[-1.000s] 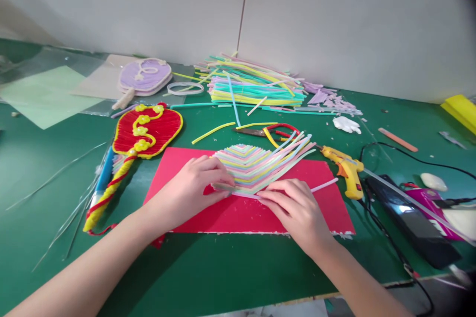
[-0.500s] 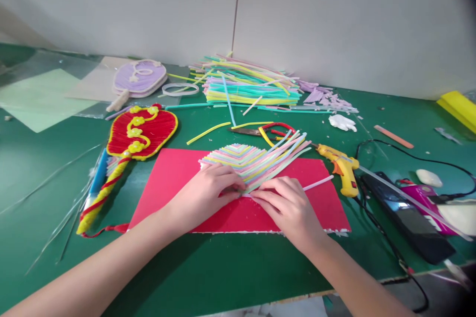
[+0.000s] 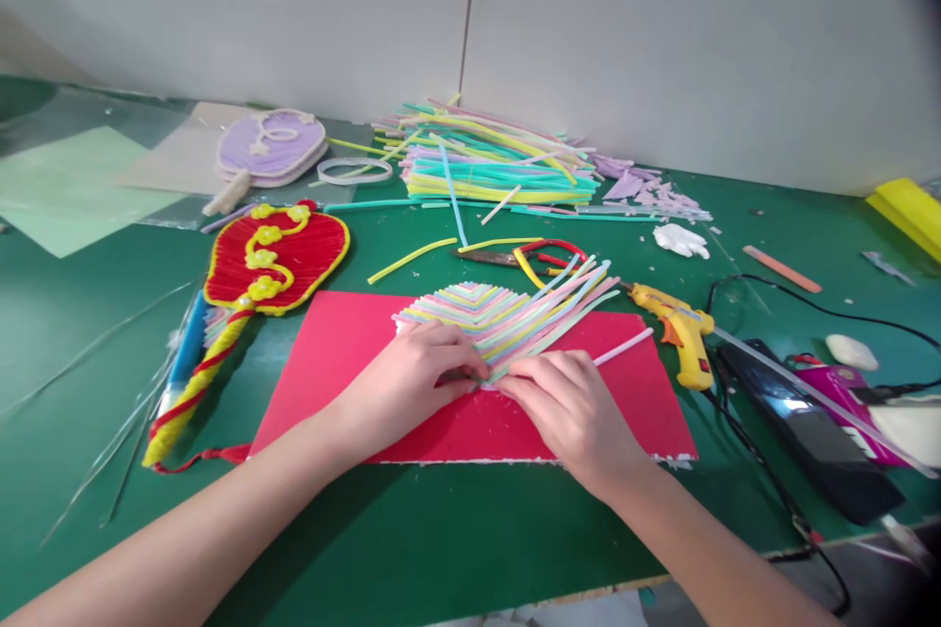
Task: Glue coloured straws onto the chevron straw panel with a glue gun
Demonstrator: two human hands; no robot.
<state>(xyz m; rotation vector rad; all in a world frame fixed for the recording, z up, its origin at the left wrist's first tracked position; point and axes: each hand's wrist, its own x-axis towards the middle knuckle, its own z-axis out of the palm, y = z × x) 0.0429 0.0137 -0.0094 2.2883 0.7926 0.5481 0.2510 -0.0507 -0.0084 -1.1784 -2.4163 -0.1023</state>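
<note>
A leaf-shaped panel of pastel pipe cleaners (image 3: 507, 318), laid in a V pattern, rests on a red board (image 3: 323, 353). Its loose ends fan out to the upper right. My left hand (image 3: 422, 367) lies over the panel's lower left edge, thumb and fingers pinched at its bottom tip. Close beside it, my right hand (image 3: 569, 411) has its fingertips pinched at the same tip. A pale pink pipe cleaner (image 3: 623, 346) runs under my right fingers and sticks out to the right. My fingers hide its inner end.
Pliers (image 3: 489, 257) with red and yellow handles lie behind the panel, before a pile of pipe cleaners (image 3: 500, 181). Rightward are a yellow glue gun (image 3: 683, 333), its black cord and a phone (image 3: 809, 431). A red fan (image 3: 279, 260) and a purple fan (image 3: 269, 147) lie left.
My right fingertips have drawn closer to the left ones at the panel's tip. The pink pipe cleaner's free end has swung slightly up and left. My left hand has barely moved.
</note>
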